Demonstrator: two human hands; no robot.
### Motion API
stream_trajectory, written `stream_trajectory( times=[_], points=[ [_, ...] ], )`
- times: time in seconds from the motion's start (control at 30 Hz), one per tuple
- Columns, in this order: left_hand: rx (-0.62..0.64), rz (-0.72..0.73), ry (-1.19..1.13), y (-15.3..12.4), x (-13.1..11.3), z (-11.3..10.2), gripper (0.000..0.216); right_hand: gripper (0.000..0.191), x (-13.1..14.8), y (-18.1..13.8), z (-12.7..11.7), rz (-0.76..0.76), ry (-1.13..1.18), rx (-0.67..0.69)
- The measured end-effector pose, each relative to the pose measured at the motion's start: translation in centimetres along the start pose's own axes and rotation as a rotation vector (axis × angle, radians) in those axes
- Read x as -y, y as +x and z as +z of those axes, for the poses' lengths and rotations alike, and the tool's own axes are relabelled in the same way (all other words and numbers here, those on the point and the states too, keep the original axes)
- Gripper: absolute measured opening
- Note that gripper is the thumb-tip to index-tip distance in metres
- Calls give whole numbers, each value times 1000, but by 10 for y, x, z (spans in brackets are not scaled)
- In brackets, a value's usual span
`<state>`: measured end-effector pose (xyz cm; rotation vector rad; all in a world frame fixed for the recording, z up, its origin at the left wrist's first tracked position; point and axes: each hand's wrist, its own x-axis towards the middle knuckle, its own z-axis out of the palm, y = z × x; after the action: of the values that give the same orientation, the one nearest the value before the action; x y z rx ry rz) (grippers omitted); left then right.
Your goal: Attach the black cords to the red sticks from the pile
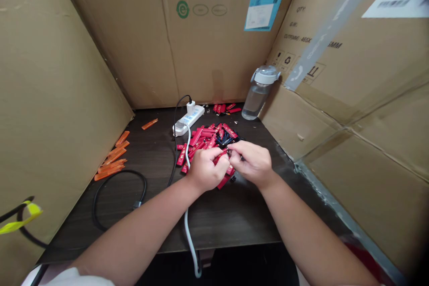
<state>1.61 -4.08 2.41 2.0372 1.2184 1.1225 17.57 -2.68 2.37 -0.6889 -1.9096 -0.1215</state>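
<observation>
My left hand (207, 169) is closed, pinching a small red flat piece (220, 156) between thumb and fingers. Right beside it, my right hand (251, 160) is closed too, its fingertips at the end of that red piece. A tiny dark part seems to show at those fingertips, too small to name. Beneath and behind both hands lies a pile of red flat pieces with gold print (201, 138). Thin dark blue and black parts (227, 136) lie among them at the pile's right side. My hands hide the pile's near middle.
A white power strip (182, 128) with a plugged-in charger stands behind the pile. A white cable (187, 223) and a black cable (145, 178) cross the dark table (217, 223). Orange strips (112, 161) lie left; a water bottle (258, 96) stands back right. Cardboard walls (134, 44) enclose three sides.
</observation>
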Motion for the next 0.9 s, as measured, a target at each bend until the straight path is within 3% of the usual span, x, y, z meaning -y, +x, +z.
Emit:
stream_trajectory(
  times=[0.13, 0.33, 0.47, 0.57, 0.63, 0.7, 0.77, 0.9],
  points=[
    [14, -108, -219, 3, 3, 2, 33, 19, -13, 1, 5, 233, -12, -9],
    [103, -450, -775, 14, 13, 3, 20, 25, -39, -8, 24, 230, -132, 245],
    [122, -481, -776, 18, 19, 6, 16, 25, -43, -10, 29, 321, -221, 455],
    [81, -448, -633, 19, 24, 5, 34, 23, -43, -8, 29, 453, -66, 308],
    [35, -402, -509, 20, 25, 1, 36, 23, -40, -5, 30, 649, 199, 121],
    [6, -321, -390, 24, 22, -8, 25, 25, -34, -1, 32, 866, 540, 5],
    [10, -223, -258, 32, 10, -20, 14, 26, -27, 3, 34, 1001, 852, -46],
    [49, 30, 159, 59, -29, -35, 10, 22, -15, 10, 32, 1091, 1258, -141]
  ],
)
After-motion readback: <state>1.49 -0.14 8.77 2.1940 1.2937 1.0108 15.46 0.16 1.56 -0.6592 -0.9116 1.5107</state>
